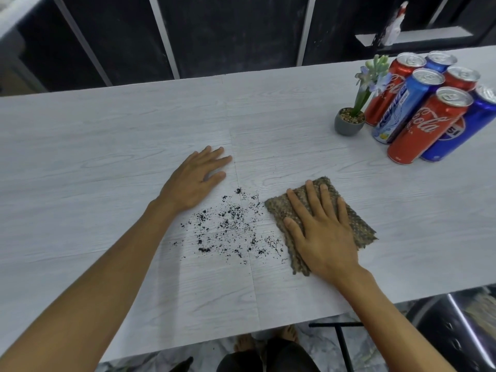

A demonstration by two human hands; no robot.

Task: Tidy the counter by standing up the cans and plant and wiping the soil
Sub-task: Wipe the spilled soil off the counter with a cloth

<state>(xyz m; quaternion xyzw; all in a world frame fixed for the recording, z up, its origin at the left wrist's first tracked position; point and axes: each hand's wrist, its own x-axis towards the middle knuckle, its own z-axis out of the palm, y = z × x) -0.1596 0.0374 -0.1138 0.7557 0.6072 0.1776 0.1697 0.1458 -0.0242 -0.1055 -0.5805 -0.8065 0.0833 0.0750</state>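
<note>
**Cloth at the edge of the spilled soil**

My right hand (pixel 320 229) lies flat on a folded brown cloth (pixel 359 229), fingers straight and spread, pressing it to the desk (pixel 107 146) without gripping it. My left hand (pixel 197 181) rests palm down on the bare desk farther away and to the left, fingers straight and relaxed, holding nothing.

The soil (pixel 230 226) is a loose scatter of black crumbs on the pale wood-grain top. It sits between my two hands, nearer my edge of the desk. The left edge of the cloth meets its right fringe, and my left wrist borders its far-left side.

The cans (pixel 429 124) stand upright in a tight cluster at the far right of the desk, red and blue ones touching each other, well apart from the soil. The plant (pixel 349 122) stands upright in its small grey pot just left of them, its flowers leaning across the nearest red can.

A dark wall (pixel 120 36) with pale strips runs behind the desk. A white shelf (pixel 416 38) at upper right carries something too blurred to tell. A black chair (pixel 453 331) stands at the lower right, and my feet (pixel 244 342) show on the floor (pixel 316 345) below the desk's edge.
</note>
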